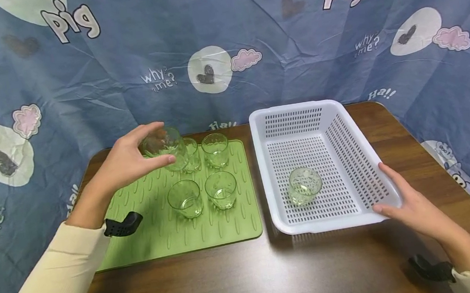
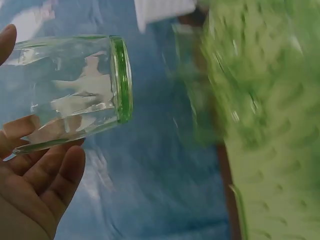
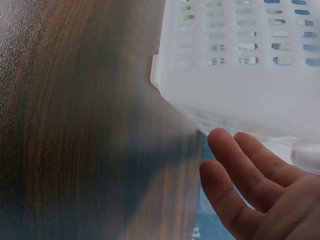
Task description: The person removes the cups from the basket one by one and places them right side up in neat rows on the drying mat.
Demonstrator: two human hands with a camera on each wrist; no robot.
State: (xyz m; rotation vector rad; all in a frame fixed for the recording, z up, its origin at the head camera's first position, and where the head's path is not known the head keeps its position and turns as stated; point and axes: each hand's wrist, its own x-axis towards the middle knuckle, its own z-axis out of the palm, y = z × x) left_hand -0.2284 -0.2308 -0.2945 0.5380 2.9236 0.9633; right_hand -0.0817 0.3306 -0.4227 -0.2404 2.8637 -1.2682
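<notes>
My left hand (image 1: 127, 159) holds a clear drinking glass (image 1: 170, 145) in the air over the back of the green ridged mat (image 1: 230, 225). In the left wrist view that glass (image 2: 75, 87) lies tilted on its side, its thick greenish base away from the palm. Several similar glasses (image 1: 221, 190) stand on the mat, in two rows. My right hand (image 1: 415, 207) grips the near right corner of a white perforated plastic basket (image 1: 264, 172), with the thumb over the rim. One glass (image 1: 305, 182) is inside the basket, towards its front left.
The mat and basket lie side by side on a dark wooden table (image 1: 239, 278). A blue printed cloth (image 1: 224, 34) hangs right behind the table and along its sides. Bare wood shows in front of both and right of the basket.
</notes>
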